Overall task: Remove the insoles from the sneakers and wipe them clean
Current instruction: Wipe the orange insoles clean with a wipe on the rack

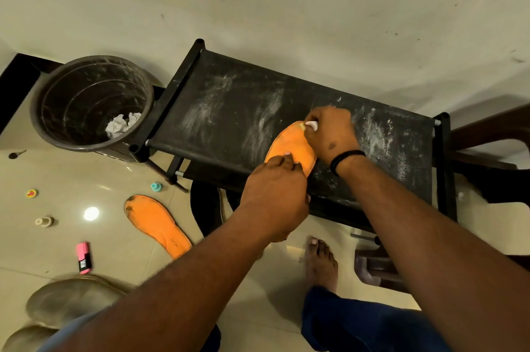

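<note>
An orange insole [294, 145] lies on the dusty black top shelf of a rack [229, 110]. My left hand [275, 193] presses down on its near end with its fingers. My right hand [329, 133] grips a small white wipe [312, 125] and holds it against the insole's far end. A second orange insole [156, 224] lies flat on the tiled floor to the left, with dark marks at its far tip. A dark sneaker [205, 208] sits partly hidden under the rack.
A dark round bin [89, 104] with crumpled white paper [122, 125] stands left of the rack. A pink highlighter [83, 257], a teal cap [156, 186] and small bits lie on the floor. My bare foot [319, 262] stands near the rack. A wall rises behind.
</note>
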The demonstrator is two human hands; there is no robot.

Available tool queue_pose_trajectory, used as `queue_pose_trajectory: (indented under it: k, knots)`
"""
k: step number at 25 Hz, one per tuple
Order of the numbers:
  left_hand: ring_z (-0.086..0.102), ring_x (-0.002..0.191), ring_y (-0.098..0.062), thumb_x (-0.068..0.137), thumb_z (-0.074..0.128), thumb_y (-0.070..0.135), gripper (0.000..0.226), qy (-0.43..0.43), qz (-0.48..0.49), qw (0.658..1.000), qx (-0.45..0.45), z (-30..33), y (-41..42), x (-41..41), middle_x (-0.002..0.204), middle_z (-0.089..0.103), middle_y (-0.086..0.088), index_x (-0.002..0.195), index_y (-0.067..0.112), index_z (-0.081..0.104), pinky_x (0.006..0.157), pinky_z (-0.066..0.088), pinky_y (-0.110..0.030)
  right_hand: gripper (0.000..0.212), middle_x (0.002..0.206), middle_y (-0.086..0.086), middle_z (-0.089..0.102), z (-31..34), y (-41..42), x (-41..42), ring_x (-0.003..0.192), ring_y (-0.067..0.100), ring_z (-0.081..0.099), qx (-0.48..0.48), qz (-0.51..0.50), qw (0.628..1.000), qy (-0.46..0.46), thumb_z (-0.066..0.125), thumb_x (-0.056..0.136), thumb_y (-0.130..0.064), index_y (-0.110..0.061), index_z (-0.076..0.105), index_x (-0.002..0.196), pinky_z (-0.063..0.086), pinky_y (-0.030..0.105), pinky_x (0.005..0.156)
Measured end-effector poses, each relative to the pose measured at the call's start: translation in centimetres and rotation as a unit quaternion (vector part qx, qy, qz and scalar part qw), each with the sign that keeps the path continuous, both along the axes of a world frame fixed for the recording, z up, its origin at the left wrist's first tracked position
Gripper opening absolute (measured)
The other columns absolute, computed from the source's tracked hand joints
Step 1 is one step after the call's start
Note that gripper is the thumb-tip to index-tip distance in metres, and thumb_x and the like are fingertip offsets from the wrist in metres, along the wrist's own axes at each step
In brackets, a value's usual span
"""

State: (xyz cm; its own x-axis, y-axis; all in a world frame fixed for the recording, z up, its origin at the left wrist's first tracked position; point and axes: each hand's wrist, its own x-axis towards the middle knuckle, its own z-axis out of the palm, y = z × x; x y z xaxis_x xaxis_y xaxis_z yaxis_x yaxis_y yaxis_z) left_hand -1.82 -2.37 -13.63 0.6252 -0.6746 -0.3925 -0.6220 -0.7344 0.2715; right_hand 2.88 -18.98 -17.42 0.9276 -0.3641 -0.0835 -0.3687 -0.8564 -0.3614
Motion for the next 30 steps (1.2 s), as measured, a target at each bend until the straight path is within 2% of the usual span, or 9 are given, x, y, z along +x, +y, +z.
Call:
queue_pose_trajectory:
  k: [2, 6, 11, 13, 18, 23, 25, 27, 30]
  knots:
    - [0.034, 0.143, -0.028, 0.098, 0.049, 0.044, 0.055, -0.002, 0.001, 1.000, -0.008, 0.1, 0.2, 0.0, 0.158, 0.034, -0.013, 0.143, 0.013, 0.045, 0.113, 0.035, -0.045, 0.016, 0.096, 0.007, 0.074, 0.2, 0.8, -0.2, 0.087, 0.021, 0.067, 0.027, 0.028, 0.999, -0.010, 0.061, 0.085, -0.009, -0.013, 0.075, 0.092, 0.052, 0.026, 0.078]
    - [0.052, 0.115, -0.020, 0.095, 0.054, 0.040, 0.029, -0.011, 0.021, 0.998, -0.057, 0.2, 0.3, -0.2, 0.114, 0.065, -0.002, 0.112, 0.019, 0.064, 0.095, 0.044, -0.035, 0.015, 0.088, 0.003, 0.074, 1.5, 4.2, -0.8, 0.082, 0.017, 0.067, 0.077, 0.209, 0.975, 0.018, 0.062, 0.082, -0.008, -0.012, 0.076, 0.084, 0.053, 0.028, 0.078]
    - [0.036, 0.141, -0.029, 0.098, 0.050, 0.044, 0.054, 0.004, 0.009, 1.000, -0.019, 0.0, 0.0, 0.1, 0.157, 0.035, -0.013, 0.142, 0.014, 0.047, 0.113, 0.036, -0.045, 0.015, 0.094, 0.005, 0.073, 0.1, 0.5, 0.1, 0.089, 0.021, 0.067, 0.012, 0.068, 0.998, -0.010, 0.059, 0.086, -0.009, -0.014, 0.073, 0.089, 0.049, 0.025, 0.078]
    - [0.033, 0.144, -0.030, 0.098, 0.049, 0.045, 0.056, 0.005, 0.005, 1.000, -0.004, 0.1, 0.0, 0.0, 0.160, 0.030, -0.014, 0.144, 0.012, 0.044, 0.114, 0.034, -0.046, 0.016, 0.094, 0.005, 0.073, -0.2, -0.2, 0.1, 0.088, 0.022, 0.067, 0.001, 0.008, 1.000, -0.026, 0.059, 0.086, -0.010, -0.016, 0.073, 0.089, 0.052, 0.026, 0.078]
    - [0.052, 0.114, -0.020, 0.096, 0.053, 0.040, 0.028, -0.015, 0.025, 0.997, -0.065, 0.3, 0.4, -0.3, 0.111, 0.066, -0.002, 0.111, 0.020, 0.065, 0.098, 0.043, -0.035, 0.015, 0.089, 0.004, 0.073, 0.7, 4.6, -0.5, 0.082, 0.019, 0.065, 0.078, 0.200, 0.977, -0.004, 0.060, 0.085, -0.009, -0.012, 0.075, 0.085, 0.052, 0.029, 0.079]
    - [0.037, 0.141, -0.029, 0.098, 0.050, 0.044, 0.053, 0.005, 0.010, 1.000, -0.019, -0.1, 0.1, 0.1, 0.157, 0.036, -0.011, 0.141, 0.015, 0.048, 0.112, 0.036, -0.045, 0.019, 0.094, 0.009, 0.072, -0.2, 0.4, 0.6, 0.090, 0.025, 0.066, 0.002, 0.062, 0.998, -0.017, 0.056, 0.086, -0.006, -0.013, 0.073, 0.090, 0.055, 0.038, 0.083]
    - [0.033, 0.143, -0.030, 0.098, 0.049, 0.046, 0.056, 0.006, 0.004, 1.000, 0.001, -0.2, 0.0, 0.1, 0.160, 0.030, -0.012, 0.144, 0.014, 0.045, 0.113, 0.035, -0.046, 0.019, 0.095, 0.008, 0.073, -0.3, -0.3, 0.3, 0.090, 0.025, 0.066, 0.002, 0.013, 0.999, -0.030, 0.056, 0.087, -0.006, -0.013, 0.073, 0.091, 0.055, 0.036, 0.083]
    - [0.041, 0.136, -0.028, 0.097, 0.050, 0.044, 0.047, 0.003, 0.009, 1.000, -0.023, -0.1, 0.1, 0.1, 0.150, 0.044, -0.010, 0.136, 0.017, 0.053, 0.108, 0.040, -0.045, 0.019, 0.094, 0.006, 0.073, 0.2, 1.3, 0.1, 0.089, 0.022, 0.067, 0.029, 0.049, 0.998, -0.040, 0.057, 0.085, -0.005, -0.013, 0.074, 0.089, 0.053, 0.032, 0.082]
    - [0.053, 0.112, -0.020, 0.096, 0.052, 0.041, 0.027, -0.004, 0.026, 0.998, -0.065, -0.1, 0.4, 0.1, 0.107, 0.066, 0.000, 0.110, 0.023, 0.066, 0.093, 0.048, -0.036, 0.018, 0.097, 0.008, 0.073, 0.7, 4.2, -0.3, 0.092, 0.022, 0.065, 0.067, 0.176, 0.982, -0.006, 0.059, 0.086, -0.007, -0.009, 0.075, 0.092, 0.051, 0.035, 0.088]
